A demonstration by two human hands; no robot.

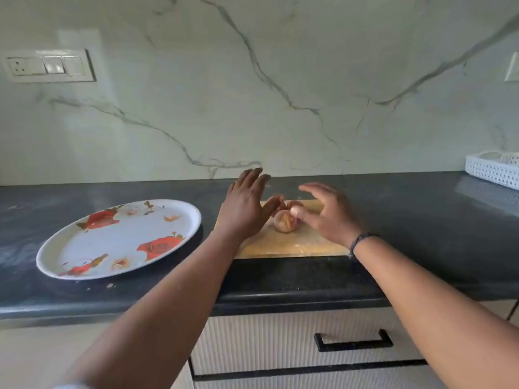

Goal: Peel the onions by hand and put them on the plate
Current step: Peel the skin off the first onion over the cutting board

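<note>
**Two hands over the onions on the board**

Everything here sits around the wooden cutting board (292,242), which lies on the dark countertop (421,220) with its near edge just short of the counter's front lip. On the board, toward its far side, lies one onion (284,220) — round, pale tan, its papery skin on and a rough patch facing the viewer. Just behind it a second onion (293,204) shows only as a reddish curve, mostly hidden by the hands.

The left hand (247,209) hovers above the board's left edge, fingers straight and spread, gripping nothing. The right hand (328,214) hangs over the board's right half, fingers loosely bent and apart; its thumb tip is right at the near onion, though whether it touches I cannot tell — the hand looks released rather than grasping. A dark band circles that wrist.

Left of the board, just beside it, rests the white plate (92,242) with red roses, nothing on it. The board's near half is bare wood. Well to the board's right, against the marble wall (252,94), stands a white perforated basket (491,172), with open counter between. A switch panel (49,66) is on the wall, high above the plate.
</note>
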